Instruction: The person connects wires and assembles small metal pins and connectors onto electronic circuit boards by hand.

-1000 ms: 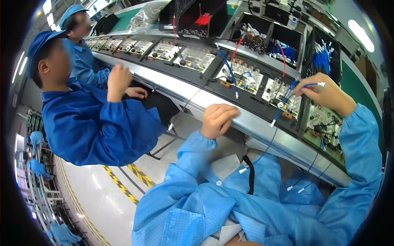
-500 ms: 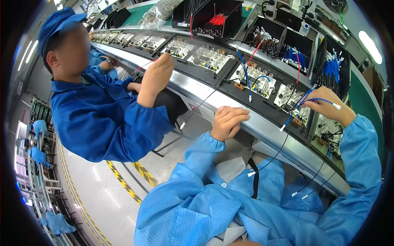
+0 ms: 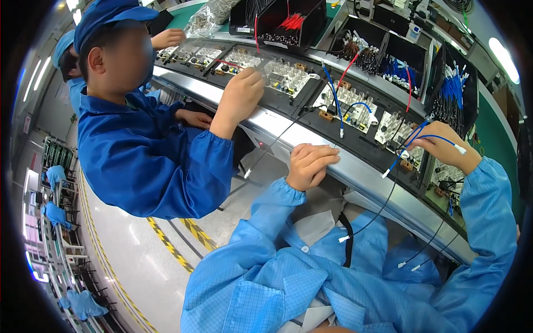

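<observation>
My right hand (image 3: 444, 145) pinches blue wires (image 3: 415, 135) with white end connectors, over a circuit board (image 3: 390, 132) set in a black tray. One wire end points out past the fingers toward the right. On the bright metal rail along the line's near edge (image 3: 355, 166) lies my left hand (image 3: 312, 165), its fingers stretched out and holding nothing. Left of the right hand sits another board (image 3: 351, 105) with blue wires standing up from it. A black wire (image 3: 383, 202) with a white connector hangs over the rail between my hands.
A co-worker in blue (image 3: 150, 150) sits close on my left, a hand (image 3: 242, 99) raised over the boards; another person is behind. Black bins of blue wires (image 3: 452, 91), dark wires (image 3: 355, 47) and red wires (image 3: 294, 25) stand behind the boards. More black wires dangle over the rail.
The co-worker has leaned to the right, and the raised hand has moved right and down toward the boards. Another person's hand now shows behind. My own hands have hardly moved.
</observation>
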The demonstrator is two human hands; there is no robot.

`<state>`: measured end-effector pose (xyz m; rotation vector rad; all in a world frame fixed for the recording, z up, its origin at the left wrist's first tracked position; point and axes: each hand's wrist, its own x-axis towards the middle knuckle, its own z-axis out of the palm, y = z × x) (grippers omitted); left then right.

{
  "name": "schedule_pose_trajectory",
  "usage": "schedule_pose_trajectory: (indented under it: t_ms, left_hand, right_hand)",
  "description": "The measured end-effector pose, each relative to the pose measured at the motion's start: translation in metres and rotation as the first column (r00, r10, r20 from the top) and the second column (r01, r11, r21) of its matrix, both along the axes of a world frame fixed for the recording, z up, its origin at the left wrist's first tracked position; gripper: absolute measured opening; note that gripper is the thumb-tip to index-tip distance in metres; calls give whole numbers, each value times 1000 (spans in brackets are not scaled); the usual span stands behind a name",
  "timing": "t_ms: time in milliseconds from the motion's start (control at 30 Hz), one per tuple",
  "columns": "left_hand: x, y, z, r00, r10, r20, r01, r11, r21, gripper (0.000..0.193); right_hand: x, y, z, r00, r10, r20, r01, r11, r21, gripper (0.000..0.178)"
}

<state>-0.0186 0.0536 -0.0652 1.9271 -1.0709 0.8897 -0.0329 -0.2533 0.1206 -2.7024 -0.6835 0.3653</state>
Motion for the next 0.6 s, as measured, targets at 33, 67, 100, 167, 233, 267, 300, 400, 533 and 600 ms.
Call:
schedule_pose_trajectory:
  t_ms: [33,67,100,167,233,267,300,400,533,600]
  left_hand:
    - [-1,0,0,1000,-3,-1,3,1000,4,26]
    - [-2,0,0,1000,-4,-6,4,1000,5,26]
    - [-2,1,1,1000,2,-6,-2,1000,10,26]
    - [-4,2,2,1000,5,-4,-5,1000,14,26]
    - [-6,2,1,1000,17,-1,-17,1000,19,27]
    - [-6,3,1,1000,19,-2,-19,1000,20,27]
    - [-6,4,0,1000,8,-12,-7,1000,18,28]
    - [0,2,-8,998,-41,-36,40,999,-25,28]
    - [-4,10,8,994,-60,-97,57,998,-32,29]
    - [-6,15,14,996,3,-94,0,1000,27,34]
  right_hand:
    - [0,1,1,1000,-1,-4,1,1000,1,15]
    - [0,2,2,999,-28,-43,29,999,14,16]
    - [0,3,2,995,-54,-82,56,998,25,16]
    - [-2,-2,1,1000,-21,-23,20,999,-25,16]
    - [-4,0,2,999,21,35,-18,997,-76,15]
    - [-6,4,7,999,-30,-21,28,995,-92,16]
    - [-8,7,8,993,-84,-77,75,991,-112,17]
    - [-13,-11,0,998,66,21,-65,998,-17,20]
    - [-19,-6,18,999,41,18,-40,997,-60,22]
    - [-27,-4,34,993,-14,118,26,995,-99,30]
